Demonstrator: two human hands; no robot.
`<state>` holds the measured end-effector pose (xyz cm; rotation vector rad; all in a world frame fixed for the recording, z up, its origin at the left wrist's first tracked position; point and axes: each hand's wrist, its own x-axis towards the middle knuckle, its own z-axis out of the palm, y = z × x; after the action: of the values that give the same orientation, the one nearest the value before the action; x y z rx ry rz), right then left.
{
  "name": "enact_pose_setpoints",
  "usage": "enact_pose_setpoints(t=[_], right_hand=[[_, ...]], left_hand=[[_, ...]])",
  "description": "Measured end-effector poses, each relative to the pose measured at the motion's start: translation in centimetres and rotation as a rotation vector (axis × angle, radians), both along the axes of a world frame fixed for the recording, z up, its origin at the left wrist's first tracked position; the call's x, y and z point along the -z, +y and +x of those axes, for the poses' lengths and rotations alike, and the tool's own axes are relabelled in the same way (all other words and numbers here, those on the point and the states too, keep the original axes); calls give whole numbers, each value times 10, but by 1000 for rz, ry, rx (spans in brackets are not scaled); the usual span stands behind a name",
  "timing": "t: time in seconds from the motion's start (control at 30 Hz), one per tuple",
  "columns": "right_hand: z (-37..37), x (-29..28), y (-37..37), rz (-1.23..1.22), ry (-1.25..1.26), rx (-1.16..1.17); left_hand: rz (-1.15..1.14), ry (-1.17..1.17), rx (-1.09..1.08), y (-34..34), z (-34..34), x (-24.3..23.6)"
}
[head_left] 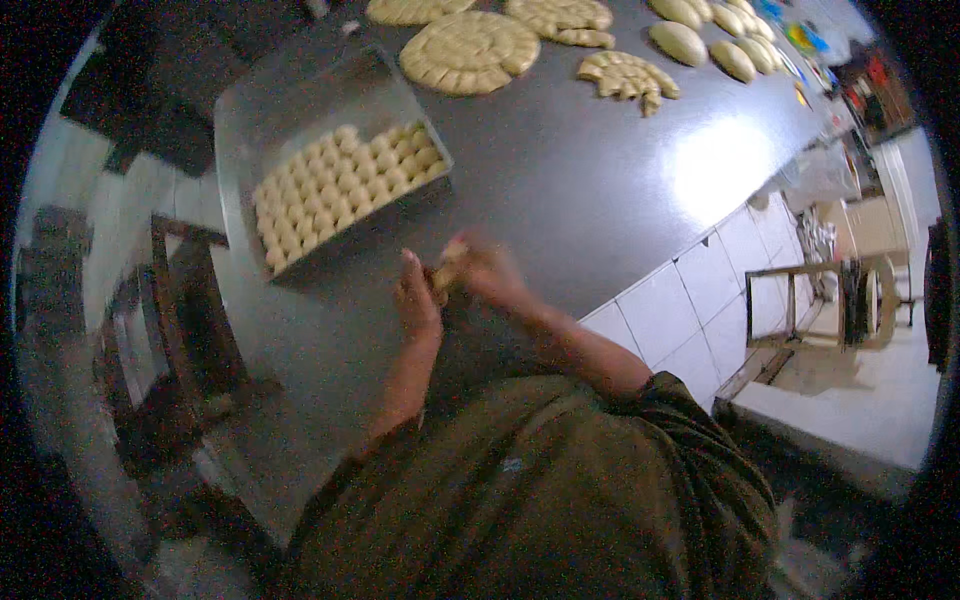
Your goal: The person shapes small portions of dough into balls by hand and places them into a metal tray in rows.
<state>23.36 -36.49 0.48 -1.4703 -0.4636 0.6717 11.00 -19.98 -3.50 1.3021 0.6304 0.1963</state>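
Both of my hands meet over the near part of the grey table, in front of the tray. My left hand [418, 300] is closed around a small piece of dough [450, 270], thumb side up. From the other side my right hand [490, 275] grips the same piece; its fingers are smeared by motion. Part of the dough is hidden by the fingers. Just beyond my left hand stands a rectangular metal tray [300, 100], its near part packed with rows of small round dough balls [345, 185]. Bare metal shows in the tray's far part.
On the table [540, 170] lie a large scored dough round [470, 52], a partly cut dough piece [628, 80] and several oval loaves [680, 43] at the far right. A dark wooden frame [195, 310] stands left, a wooden stand [800, 300] right on white tiles.
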Motion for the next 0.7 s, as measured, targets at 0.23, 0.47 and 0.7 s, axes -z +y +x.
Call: enact_pose_setpoints(t=[0.23, 0.47, 0.7], right_hand=[[59, 44, -194, -795, -1179, -229], [81, 36, -42, -1071, -945, -281], [209, 34, -82, -603, -1229, 6]], left_hand=[[1446, 58, 502, 51, -155, -9], [1318, -1, 281, 7, -36, -9], [1757, -54, 219, 100, -55, 28]])
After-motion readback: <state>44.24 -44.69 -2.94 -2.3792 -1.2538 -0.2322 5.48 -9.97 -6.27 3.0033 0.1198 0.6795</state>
